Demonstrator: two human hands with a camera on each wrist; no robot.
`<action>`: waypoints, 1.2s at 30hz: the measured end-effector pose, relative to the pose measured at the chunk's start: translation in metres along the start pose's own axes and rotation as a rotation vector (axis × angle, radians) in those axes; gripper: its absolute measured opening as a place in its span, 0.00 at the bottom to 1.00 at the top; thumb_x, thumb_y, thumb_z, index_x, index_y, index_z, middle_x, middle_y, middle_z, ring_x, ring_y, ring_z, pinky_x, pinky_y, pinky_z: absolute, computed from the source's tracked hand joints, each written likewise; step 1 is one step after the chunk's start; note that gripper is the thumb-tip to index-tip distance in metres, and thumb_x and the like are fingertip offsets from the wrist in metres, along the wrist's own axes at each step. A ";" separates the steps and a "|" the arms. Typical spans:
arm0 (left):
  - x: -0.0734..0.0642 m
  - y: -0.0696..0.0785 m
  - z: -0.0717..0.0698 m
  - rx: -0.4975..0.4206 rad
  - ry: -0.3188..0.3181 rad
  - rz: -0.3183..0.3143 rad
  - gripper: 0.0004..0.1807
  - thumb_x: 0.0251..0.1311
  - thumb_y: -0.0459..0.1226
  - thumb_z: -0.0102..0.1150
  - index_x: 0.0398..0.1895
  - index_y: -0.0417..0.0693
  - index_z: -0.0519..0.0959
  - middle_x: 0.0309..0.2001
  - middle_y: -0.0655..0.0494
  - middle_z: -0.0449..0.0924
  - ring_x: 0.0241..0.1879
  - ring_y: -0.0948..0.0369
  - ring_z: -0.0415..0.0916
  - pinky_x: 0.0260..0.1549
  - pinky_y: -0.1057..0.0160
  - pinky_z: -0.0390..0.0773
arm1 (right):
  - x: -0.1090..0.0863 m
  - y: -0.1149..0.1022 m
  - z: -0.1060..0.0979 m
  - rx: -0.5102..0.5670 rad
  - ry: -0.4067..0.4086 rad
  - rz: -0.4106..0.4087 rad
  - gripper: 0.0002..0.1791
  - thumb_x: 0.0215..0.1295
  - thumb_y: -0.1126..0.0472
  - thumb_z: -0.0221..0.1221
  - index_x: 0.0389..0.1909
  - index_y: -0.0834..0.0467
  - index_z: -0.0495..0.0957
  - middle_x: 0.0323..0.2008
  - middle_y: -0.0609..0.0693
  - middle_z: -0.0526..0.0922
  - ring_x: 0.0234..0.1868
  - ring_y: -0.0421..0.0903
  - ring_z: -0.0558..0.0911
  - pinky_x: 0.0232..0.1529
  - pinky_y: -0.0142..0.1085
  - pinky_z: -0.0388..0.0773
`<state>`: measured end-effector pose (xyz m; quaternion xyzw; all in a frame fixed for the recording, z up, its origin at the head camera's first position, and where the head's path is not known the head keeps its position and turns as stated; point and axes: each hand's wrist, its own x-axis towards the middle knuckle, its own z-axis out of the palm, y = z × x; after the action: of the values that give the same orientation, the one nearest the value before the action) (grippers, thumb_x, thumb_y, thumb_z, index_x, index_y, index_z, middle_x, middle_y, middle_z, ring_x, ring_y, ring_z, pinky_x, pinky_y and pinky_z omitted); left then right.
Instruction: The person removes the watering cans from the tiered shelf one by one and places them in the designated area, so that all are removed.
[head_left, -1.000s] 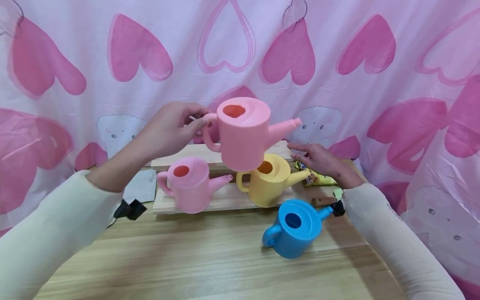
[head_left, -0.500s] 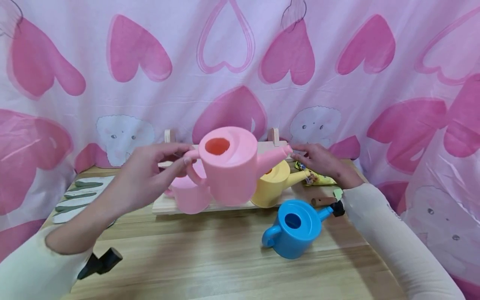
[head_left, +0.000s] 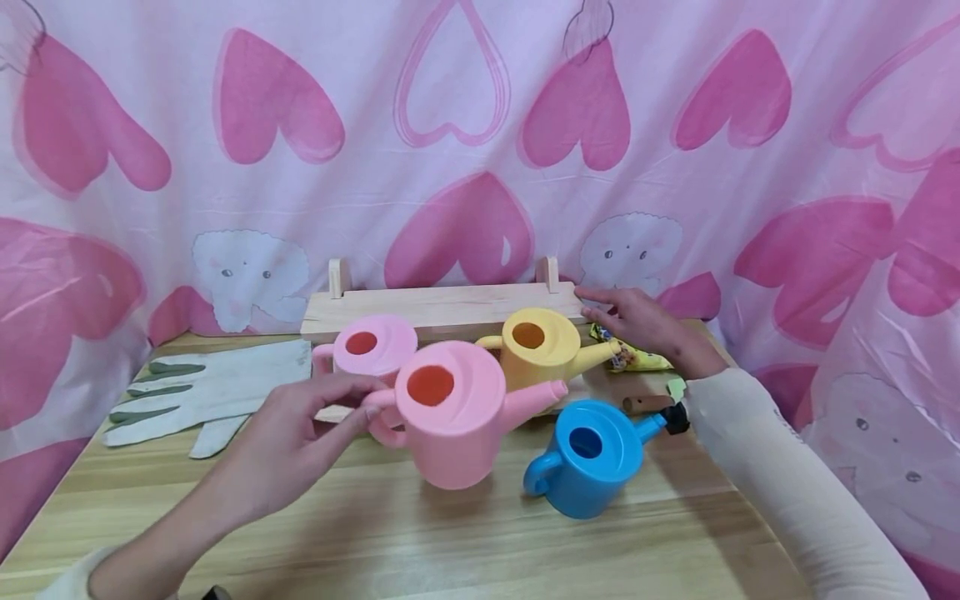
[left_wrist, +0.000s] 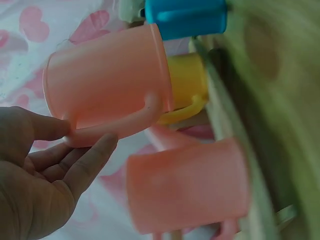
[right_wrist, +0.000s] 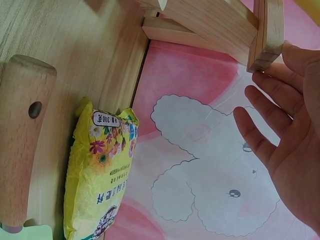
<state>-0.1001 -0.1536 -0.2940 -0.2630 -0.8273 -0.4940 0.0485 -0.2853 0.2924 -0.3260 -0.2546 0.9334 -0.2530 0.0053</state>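
My left hand (head_left: 300, 442) pinches the handle of a salmon-pink watering can (head_left: 459, 437), lifted over the table and standing roughly upright. In the left wrist view, thumb and fingertips meet on that handle. Behind it, a lighter pink watering can (head_left: 375, 354) and a yellow watering can (head_left: 542, 354) stand on the lower board of a wooden shelf (head_left: 450, 307), partly covered by the held can. On the table at right sits a blue watering can (head_left: 588, 458). My right hand (head_left: 637, 321) touches the shelf's upper right end, its fingers mostly straight in the right wrist view.
White gloves with green stripes (head_left: 232, 383) lie left of the shelf. To its right are a yellow packet (right_wrist: 100, 175) and a tool with a wooden handle (right_wrist: 25, 135) and a pale green end. A pink heart-patterned curtain (head_left: 480, 83) hangs behind the wooden table (head_left: 375, 533).
My left hand has brought the salmon-pink watering can down and toward me from above the shelf, uncovering the upper board and the gloves. The right hand has stayed at the shelf's end.
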 end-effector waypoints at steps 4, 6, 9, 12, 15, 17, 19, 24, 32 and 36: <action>-0.010 -0.010 0.011 -0.030 -0.005 -0.033 0.11 0.70 0.33 0.64 0.52 0.54 0.84 0.42 0.65 0.87 0.44 0.59 0.85 0.39 0.63 0.86 | -0.001 0.000 0.000 0.003 0.001 0.000 0.27 0.79 0.56 0.57 0.73 0.61 0.69 0.66 0.64 0.75 0.51 0.60 0.84 0.51 0.55 0.83; -0.015 -0.014 0.016 -0.051 -0.011 -0.053 0.10 0.71 0.33 0.63 0.51 0.53 0.84 0.40 0.64 0.88 0.45 0.59 0.85 0.39 0.63 0.86 | 0.000 0.000 0.000 0.000 0.005 -0.008 0.27 0.79 0.57 0.57 0.73 0.62 0.69 0.66 0.64 0.76 0.50 0.60 0.85 0.51 0.55 0.83; -0.020 -0.023 0.023 -0.091 -0.025 -0.086 0.09 0.71 0.34 0.63 0.52 0.51 0.84 0.39 0.64 0.87 0.46 0.57 0.84 0.39 0.63 0.86 | 0.000 0.001 0.000 -0.005 0.019 -0.023 0.27 0.78 0.58 0.58 0.73 0.62 0.70 0.66 0.64 0.75 0.50 0.60 0.85 0.50 0.55 0.83; -0.022 -0.030 0.029 -0.097 -0.035 -0.102 0.08 0.72 0.36 0.63 0.51 0.51 0.84 0.38 0.65 0.87 0.46 0.59 0.83 0.39 0.64 0.86 | 0.001 0.002 0.000 -0.008 0.024 -0.029 0.26 0.78 0.57 0.58 0.73 0.62 0.70 0.67 0.64 0.74 0.50 0.60 0.85 0.50 0.55 0.83; -0.023 -0.036 0.034 -0.075 -0.035 -0.129 0.07 0.71 0.37 0.64 0.49 0.53 0.84 0.40 0.65 0.86 0.44 0.60 0.83 0.38 0.64 0.86 | 0.001 0.002 0.000 -0.006 0.024 -0.035 0.27 0.78 0.57 0.58 0.73 0.62 0.70 0.66 0.64 0.75 0.50 0.59 0.85 0.50 0.55 0.83; -0.023 -0.039 0.037 -0.069 -0.039 -0.145 0.07 0.71 0.36 0.64 0.48 0.52 0.84 0.40 0.63 0.86 0.43 0.60 0.83 0.38 0.65 0.86 | 0.000 0.002 0.001 -0.002 0.020 -0.038 0.27 0.79 0.57 0.57 0.73 0.62 0.70 0.66 0.64 0.75 0.49 0.59 0.85 0.50 0.55 0.83; -0.023 -0.042 0.039 -0.067 -0.043 -0.159 0.06 0.71 0.36 0.65 0.47 0.53 0.84 0.40 0.61 0.86 0.43 0.59 0.83 0.38 0.65 0.86 | 0.000 0.002 0.000 0.001 0.018 -0.036 0.27 0.78 0.57 0.57 0.73 0.62 0.69 0.66 0.65 0.76 0.48 0.60 0.86 0.50 0.55 0.83; -0.022 -0.050 0.046 -0.044 -0.036 -0.173 0.03 0.70 0.39 0.65 0.44 0.55 0.84 0.38 0.60 0.86 0.44 0.61 0.81 0.37 0.65 0.86 | -0.001 0.002 0.000 0.008 0.013 -0.026 0.27 0.79 0.58 0.57 0.73 0.62 0.69 0.66 0.65 0.76 0.48 0.60 0.86 0.50 0.55 0.83; -0.020 -0.056 0.053 0.004 -0.034 -0.173 0.02 0.70 0.41 0.66 0.42 0.56 0.82 0.37 0.63 0.85 0.43 0.62 0.79 0.37 0.63 0.86 | 0.000 0.003 0.000 0.009 0.010 -0.027 0.27 0.79 0.57 0.57 0.73 0.62 0.69 0.67 0.64 0.74 0.50 0.59 0.85 0.51 0.56 0.83; -0.018 -0.056 0.056 -0.004 -0.056 -0.217 0.03 0.69 0.38 0.66 0.42 0.54 0.82 0.38 0.60 0.84 0.42 0.60 0.79 0.37 0.63 0.85 | 0.000 0.002 0.001 0.006 0.004 -0.020 0.27 0.79 0.56 0.57 0.74 0.62 0.68 0.68 0.64 0.73 0.51 0.59 0.85 0.52 0.56 0.82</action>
<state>-0.1015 -0.1345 -0.3723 -0.1854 -0.8510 -0.4905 -0.0288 -0.2864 0.2939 -0.3276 -0.2635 0.9299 -0.2565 0.0017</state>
